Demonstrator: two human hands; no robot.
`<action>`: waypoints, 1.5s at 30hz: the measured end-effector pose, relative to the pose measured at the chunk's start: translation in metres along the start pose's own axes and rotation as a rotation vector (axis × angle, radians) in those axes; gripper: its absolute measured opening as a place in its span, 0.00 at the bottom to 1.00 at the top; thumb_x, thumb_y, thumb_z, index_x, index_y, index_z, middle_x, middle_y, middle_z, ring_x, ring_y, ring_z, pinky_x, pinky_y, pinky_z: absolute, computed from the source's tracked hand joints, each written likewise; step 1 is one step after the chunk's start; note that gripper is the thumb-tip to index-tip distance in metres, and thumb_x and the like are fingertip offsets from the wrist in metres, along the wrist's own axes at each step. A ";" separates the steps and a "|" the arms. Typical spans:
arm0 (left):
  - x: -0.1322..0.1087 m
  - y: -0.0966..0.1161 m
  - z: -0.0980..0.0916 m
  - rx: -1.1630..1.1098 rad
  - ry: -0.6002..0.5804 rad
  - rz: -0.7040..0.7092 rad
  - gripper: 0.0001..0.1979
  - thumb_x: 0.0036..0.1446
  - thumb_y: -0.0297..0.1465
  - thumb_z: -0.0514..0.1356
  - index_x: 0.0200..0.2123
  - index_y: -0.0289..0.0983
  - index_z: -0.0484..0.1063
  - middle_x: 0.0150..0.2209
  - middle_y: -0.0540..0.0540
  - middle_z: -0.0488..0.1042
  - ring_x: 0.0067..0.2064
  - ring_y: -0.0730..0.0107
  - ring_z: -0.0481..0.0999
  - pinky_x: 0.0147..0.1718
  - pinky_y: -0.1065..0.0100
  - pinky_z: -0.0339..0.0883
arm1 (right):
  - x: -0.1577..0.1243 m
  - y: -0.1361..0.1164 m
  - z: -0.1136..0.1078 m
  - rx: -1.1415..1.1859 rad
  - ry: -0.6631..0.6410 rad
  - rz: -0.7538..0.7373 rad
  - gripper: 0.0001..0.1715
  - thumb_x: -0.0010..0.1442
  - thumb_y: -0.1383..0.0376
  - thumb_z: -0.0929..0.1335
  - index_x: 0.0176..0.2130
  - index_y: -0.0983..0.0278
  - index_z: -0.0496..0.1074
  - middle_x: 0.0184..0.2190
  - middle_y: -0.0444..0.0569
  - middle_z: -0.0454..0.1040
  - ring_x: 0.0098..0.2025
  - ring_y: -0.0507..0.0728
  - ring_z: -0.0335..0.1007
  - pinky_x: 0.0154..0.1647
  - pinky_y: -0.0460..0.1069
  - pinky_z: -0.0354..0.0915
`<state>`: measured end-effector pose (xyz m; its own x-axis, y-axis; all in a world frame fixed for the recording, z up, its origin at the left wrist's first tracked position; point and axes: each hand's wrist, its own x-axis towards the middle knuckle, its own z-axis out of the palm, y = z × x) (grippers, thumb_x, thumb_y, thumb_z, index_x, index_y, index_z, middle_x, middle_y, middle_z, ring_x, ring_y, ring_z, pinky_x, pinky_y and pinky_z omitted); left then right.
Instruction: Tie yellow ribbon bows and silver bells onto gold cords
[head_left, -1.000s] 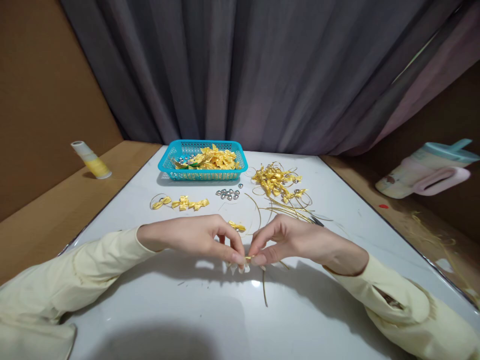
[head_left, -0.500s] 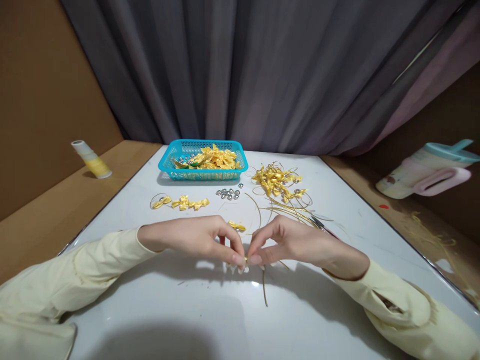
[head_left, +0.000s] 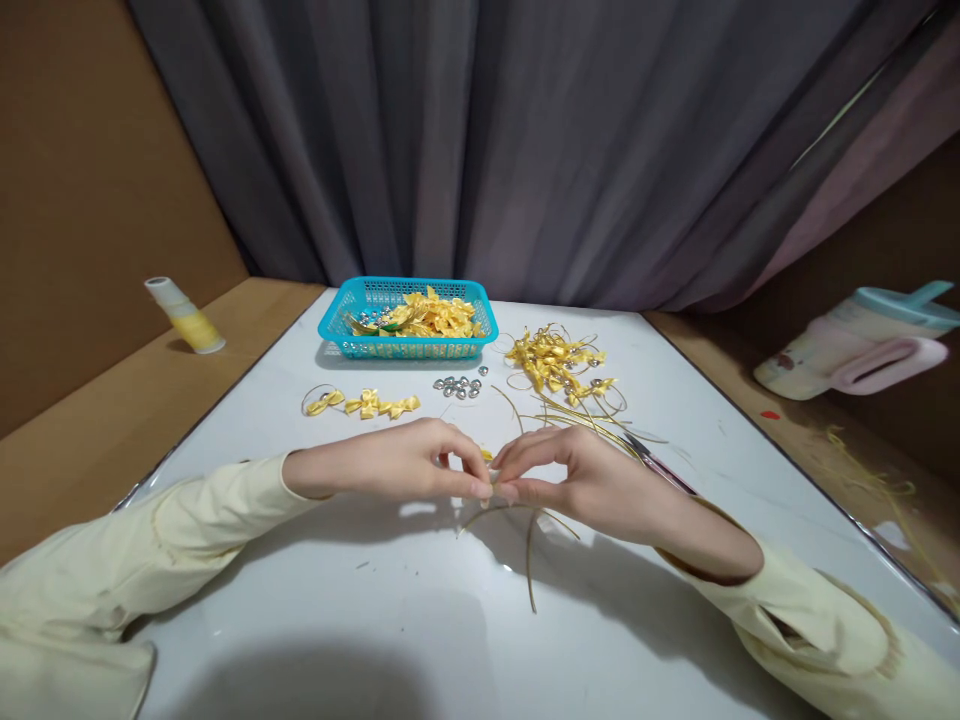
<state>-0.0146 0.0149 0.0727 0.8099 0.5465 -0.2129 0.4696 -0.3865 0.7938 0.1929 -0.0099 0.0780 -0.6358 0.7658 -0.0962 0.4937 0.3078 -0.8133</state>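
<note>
Low over the white table, my left hand (head_left: 412, 462) and my right hand (head_left: 581, 480) meet, thumbs and forefingers pinched together. A small gold bit showed between the fingertips a moment ago; it looks like gold cord, and the fingers now mostly cover it. Just behind them, a yellow satin bow (head_left: 487, 454) is largely hidden by my hands. Under my right hand, a loose piece of gold cord (head_left: 532, 565) lies on the table with a curved strand beside it. Silver heart-shaped beads (head_left: 459, 387) sit beyond my left hand.
A blue basket (head_left: 409, 347) holds yellow bows and silver beads. Several bows (head_left: 367, 403) lie in a row at left, and a heap of corded bows (head_left: 555, 360) at right. Scissors (head_left: 660, 463) rest near my right wrist. A tumbler (head_left: 847, 340) and a spool (head_left: 186, 318) flank the table.
Both hands have risen slightly and moved away from me, still pinched together. They now cover more of the yellow bow and uncover a curved strand of gold cord beneath.
</note>
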 end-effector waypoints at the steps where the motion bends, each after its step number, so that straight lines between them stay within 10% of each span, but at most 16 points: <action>1: 0.000 0.000 0.000 0.016 0.018 0.004 0.12 0.58 0.37 0.55 0.35 0.38 0.75 0.37 0.49 0.75 0.40 0.69 0.71 0.39 0.72 0.60 | 0.000 0.000 0.000 -0.026 0.013 -0.011 0.09 0.56 0.64 0.67 0.32 0.63 0.78 0.34 0.46 0.77 0.36 0.53 0.71 0.41 0.46 0.62; 12: 0.016 -0.034 -0.009 0.248 0.335 -0.208 0.21 0.60 0.46 0.47 0.33 0.35 0.67 0.34 0.46 0.70 0.35 0.67 0.67 0.33 0.68 0.57 | 0.000 0.004 -0.013 -0.107 0.079 0.058 0.10 0.57 0.63 0.66 0.32 0.64 0.77 0.35 0.47 0.77 0.37 0.54 0.71 0.42 0.47 0.62; 29: 0.035 -0.057 0.042 0.480 0.499 -0.117 0.19 0.65 0.38 0.43 0.28 0.35 0.65 0.37 0.46 0.62 0.42 0.63 0.58 0.44 0.57 0.54 | 0.009 0.020 -0.016 -0.145 0.021 0.113 0.11 0.53 0.64 0.67 0.34 0.64 0.79 0.33 0.47 0.78 0.36 0.56 0.72 0.40 0.48 0.64; 39: 0.045 -0.060 0.044 0.335 0.593 -0.120 0.16 0.61 0.28 0.48 0.22 0.35 0.65 0.35 0.48 0.66 0.42 0.64 0.60 0.45 0.57 0.53 | 0.017 0.024 -0.009 0.041 -0.099 0.200 0.10 0.49 0.63 0.69 0.28 0.65 0.79 0.29 0.48 0.78 0.34 0.57 0.72 0.39 0.49 0.64; 45: 0.040 -0.054 0.042 0.121 0.788 0.014 0.15 0.62 0.30 0.49 0.23 0.36 0.64 0.37 0.48 0.68 0.43 0.66 0.63 0.46 0.60 0.54 | 0.019 0.019 -0.002 0.239 0.052 0.283 0.11 0.48 0.59 0.70 0.27 0.65 0.78 0.29 0.48 0.77 0.34 0.55 0.70 0.39 0.49 0.62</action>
<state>0.0076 0.0264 -0.0029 0.3503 0.8880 0.2978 0.5326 -0.4504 0.7166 0.1913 0.0121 0.0620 -0.4603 0.8312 -0.3118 0.4889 -0.0558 -0.8705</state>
